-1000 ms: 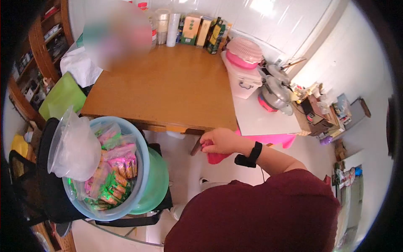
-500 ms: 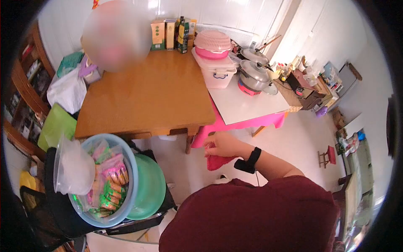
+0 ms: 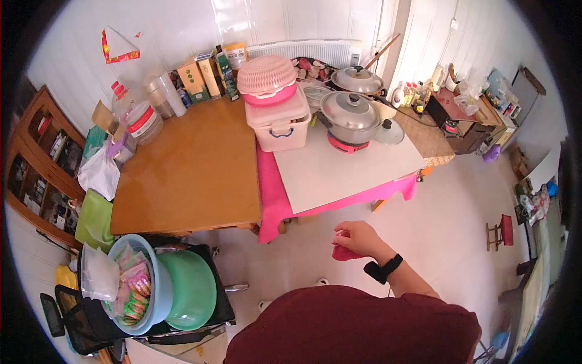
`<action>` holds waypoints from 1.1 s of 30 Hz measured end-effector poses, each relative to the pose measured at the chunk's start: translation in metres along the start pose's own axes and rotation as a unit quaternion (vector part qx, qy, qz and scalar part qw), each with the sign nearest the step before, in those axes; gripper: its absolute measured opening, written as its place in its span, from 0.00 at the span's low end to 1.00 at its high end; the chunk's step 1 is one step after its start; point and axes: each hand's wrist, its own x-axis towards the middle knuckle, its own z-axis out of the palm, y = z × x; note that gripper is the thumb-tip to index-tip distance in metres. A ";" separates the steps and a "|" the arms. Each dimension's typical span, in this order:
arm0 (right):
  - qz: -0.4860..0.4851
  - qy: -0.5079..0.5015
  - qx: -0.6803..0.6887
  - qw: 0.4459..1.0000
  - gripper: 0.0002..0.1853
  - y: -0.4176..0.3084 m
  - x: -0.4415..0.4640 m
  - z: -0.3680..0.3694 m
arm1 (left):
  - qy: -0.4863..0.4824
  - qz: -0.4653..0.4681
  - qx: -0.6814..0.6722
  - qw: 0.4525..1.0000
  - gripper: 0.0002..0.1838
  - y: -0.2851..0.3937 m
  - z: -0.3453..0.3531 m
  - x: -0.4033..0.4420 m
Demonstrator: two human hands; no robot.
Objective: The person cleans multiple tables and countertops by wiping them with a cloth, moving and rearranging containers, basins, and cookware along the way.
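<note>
My right hand (image 3: 362, 238) is closed around a red-pink cloth (image 3: 347, 254), whose lower part hangs out below the fingers. A black band with a device sits on that wrist. The hand is above the floor, just in front of the white-topped table (image 3: 339, 191) with its pink tablecloth (image 3: 271, 212), and does not appear to touch it. On that table stand a lidded steel pot (image 3: 350, 121) on a red base and a pale pink storage box (image 3: 280, 130) with a pink basket on top. My left hand is out of view.
A brown wooden table (image 3: 182, 188) adjoins on the left, with boxes and jars at its back. At lower left, a blue basin (image 3: 160, 297) of packaged snacks and a green basin (image 3: 195, 291) rest on a black chair. A red stool (image 3: 506, 230) stands right.
My view has turned to the right and shows more of the white-topped table. My right hand, still holding the cloth, appears further right and lower.
</note>
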 end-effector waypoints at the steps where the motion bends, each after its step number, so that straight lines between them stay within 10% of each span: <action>1: 0.011 0.016 0.023 1.000 0.17 0.011 -0.005 -0.008 | -0.015 0.005 -0.044 0.999 0.34 0.034 0.022 -0.001; 8: 0.129 0.116 0.153 0.973 0.18 0.075 -0.057 -0.039 | -0.219 -0.024 -0.282 0.934 0.29 0.172 0.260 -0.019; 14: 0.219 0.227 0.230 0.921 0.13 0.101 -0.090 -0.065 | -0.423 -0.116 -0.457 0.774 0.21 0.285 0.482 -0.107; 33: 0.278 0.268 0.177 0.905 0.14 0.142 0.055 -0.146 | -0.599 -0.372 -0.551 0.446 0.23 0.462 0.724 -0.289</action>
